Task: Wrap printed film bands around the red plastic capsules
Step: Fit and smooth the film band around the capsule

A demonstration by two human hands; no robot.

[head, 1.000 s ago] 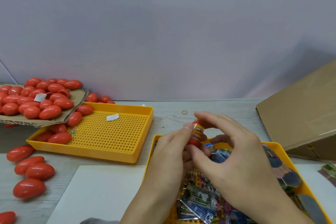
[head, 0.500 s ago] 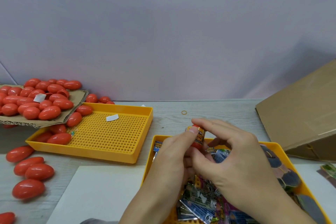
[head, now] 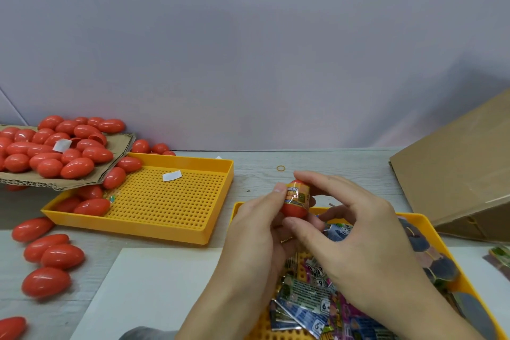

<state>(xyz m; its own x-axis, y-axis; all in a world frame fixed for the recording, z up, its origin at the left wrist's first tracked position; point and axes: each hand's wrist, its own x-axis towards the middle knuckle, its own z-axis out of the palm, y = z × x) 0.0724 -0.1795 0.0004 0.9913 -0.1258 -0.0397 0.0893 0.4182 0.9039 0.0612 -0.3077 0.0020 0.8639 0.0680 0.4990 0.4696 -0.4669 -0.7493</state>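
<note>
A red capsule (head: 294, 209) stands upright between both hands above the near yellow tray (head: 425, 222). A printed film band (head: 297, 195) sits around its upper half. My left hand (head: 255, 232) grips the capsule from the left, thumb tip on the band. My right hand (head: 350, 232) holds it from the right, index finger arched over the top and thumb under the bottom. Loose printed film bands (head: 306, 295) lie in that tray under my hands. More red capsules (head: 55, 152) are piled on a cardboard sheet at the left.
A second yellow perforated tray (head: 171, 199) with a few capsules lies left of centre. Loose capsules (head: 53, 255) lie on the table at the far left. A cardboard box (head: 458, 171) leans at the right. A small rubber band (head: 280, 168) lies behind my hands. White paper (head: 149, 292) lies near me.
The band has slid further down onto the capsule, and more of the red capsule now shows between my fingers. Both hands stayed above the near tray.
</note>
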